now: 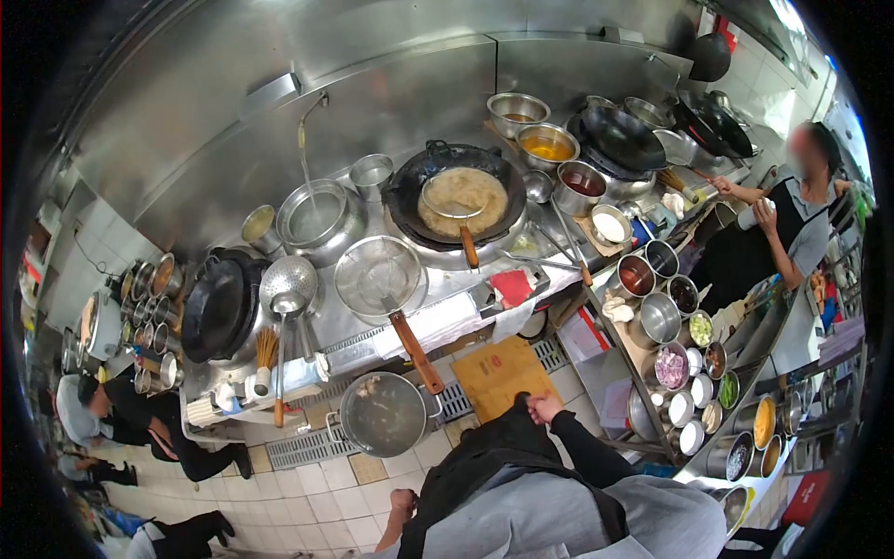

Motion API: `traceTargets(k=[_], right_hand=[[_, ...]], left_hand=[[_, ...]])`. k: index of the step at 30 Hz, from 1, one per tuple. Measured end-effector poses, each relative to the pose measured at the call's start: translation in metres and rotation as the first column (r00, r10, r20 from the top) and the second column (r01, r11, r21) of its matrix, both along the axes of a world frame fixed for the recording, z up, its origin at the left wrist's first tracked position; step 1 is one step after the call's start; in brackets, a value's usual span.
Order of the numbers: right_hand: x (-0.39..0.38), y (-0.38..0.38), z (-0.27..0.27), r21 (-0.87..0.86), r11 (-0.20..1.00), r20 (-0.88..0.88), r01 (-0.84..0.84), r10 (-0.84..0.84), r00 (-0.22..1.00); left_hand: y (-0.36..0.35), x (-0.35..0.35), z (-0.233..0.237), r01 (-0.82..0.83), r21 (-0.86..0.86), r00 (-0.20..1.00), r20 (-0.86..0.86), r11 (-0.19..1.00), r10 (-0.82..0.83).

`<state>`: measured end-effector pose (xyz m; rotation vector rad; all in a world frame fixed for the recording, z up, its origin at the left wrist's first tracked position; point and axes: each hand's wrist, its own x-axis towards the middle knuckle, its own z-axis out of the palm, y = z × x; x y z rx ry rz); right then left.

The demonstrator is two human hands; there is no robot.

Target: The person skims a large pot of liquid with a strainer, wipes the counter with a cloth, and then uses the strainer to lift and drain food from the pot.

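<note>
My left hand (402,503) hangs low beside my apron, its fingers curled closed; what is in them, if anything, is hidden. On the other side my right hand (542,408) is at the far edge of the black apron (494,438), fingers closed; I cannot make out anything in it. Ahead on the range, a round strainer with a wooden handle (470,250) rests in a black wok (405,200) of frothy, bubbling liquid (475,191). A bigger wire strainer (377,277) lies across the counter, its wooden handle (416,352) overhanging the front. Neither hand touches them.
Below the counter stands a pot of cloudy liquid (383,416), near a yellow-brown board (503,374). At right are bowls of chopped ingredients (670,366) and a co-worker (773,219). A perforated ladle (289,278) and an empty wok (220,307) are at left, with other people beyond.
</note>
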<state>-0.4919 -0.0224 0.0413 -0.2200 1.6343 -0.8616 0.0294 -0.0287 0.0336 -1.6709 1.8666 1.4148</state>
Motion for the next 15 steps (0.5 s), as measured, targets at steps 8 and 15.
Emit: traceTargets(k=[8, 15], right_hand=[[-0.02, -0.175, 0.126, -0.424, 0.902, 0.544, 0.084, 0.18, 0.82], [-0.044, -0.316, 0.163, -0.317, 0.861, 0.818, 0.399, 0.035, 0.574]], left_hand=[[-0.011, -0.037, -0.021, -0.268, 0.061, 0.963, 0.054, 0.962, 0.264], [-0.03, -0.11, -0.029, -0.565, 0.076, 0.821, -0.04, 0.821, 0.569]])
